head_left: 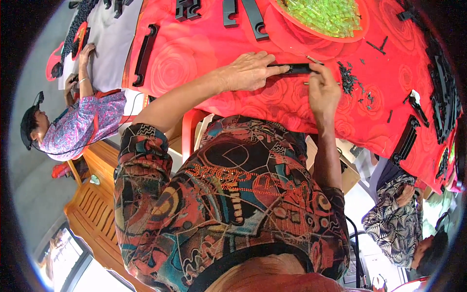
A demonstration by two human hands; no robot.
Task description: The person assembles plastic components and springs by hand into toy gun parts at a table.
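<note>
A short black plastic bar [297,68] lies across the front of the red-covered table between my two hands. My left hand [249,72] is closed on its left end, with fingers stretched along it. My right hand [324,90] has its fingers bent round the right end. Close by the right fingers, a thin pale stick [314,60] pokes out; whether that hand grips it too, I cannot tell. Small black plastic scraps [347,80] are heaped just right of my right hand.
A round orange tray [362,30] of green translucent pieces stands at the far side. Long black bars [145,56] lie to the left and far back, with dark strips [440,97] piled at the right. One person [80,121] works at the left; another [394,219] sits at the right.
</note>
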